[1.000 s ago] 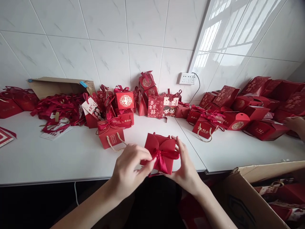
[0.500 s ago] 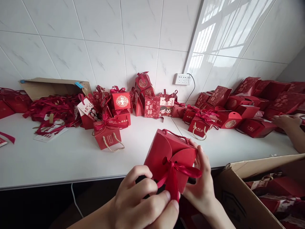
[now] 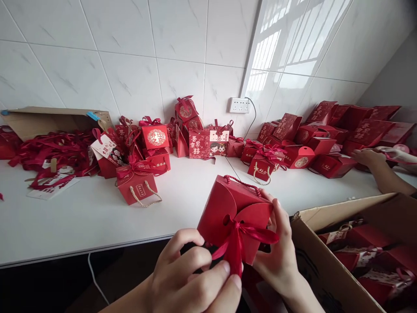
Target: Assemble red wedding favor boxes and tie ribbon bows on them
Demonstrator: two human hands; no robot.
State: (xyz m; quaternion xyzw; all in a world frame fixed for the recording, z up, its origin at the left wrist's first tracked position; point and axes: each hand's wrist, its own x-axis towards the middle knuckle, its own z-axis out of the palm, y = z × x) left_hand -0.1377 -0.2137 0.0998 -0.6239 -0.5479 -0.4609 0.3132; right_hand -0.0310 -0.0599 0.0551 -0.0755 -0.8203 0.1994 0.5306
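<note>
A small red gift box (image 3: 224, 208) with rounded flaps and a red rope handle is held in front of me, off the white table's (image 3: 81, 217) front edge. A red ribbon bow (image 3: 243, 239) is tied on its front. My left hand (image 3: 189, 278) is curled under the box and pinches the hanging ribbon tail between thumb and fingers. My right hand (image 3: 280, 252) grips the box's right side, its fingers wrapped round the edge.
Many red gift boxes (image 3: 153, 143) and loose ribbons (image 3: 55, 148) line the table along the tiled wall. An open cardboard carton (image 3: 325, 261) with red boxes inside stands at lower right. Another person's hand (image 3: 368, 158) rests among boxes at the right. A wall socket (image 3: 239, 105) is behind.
The box came off the table toward me and tilted, then stayed nearly still. My left hand closed on the ribbon tail. The view swung right, showing more of the carton.
</note>
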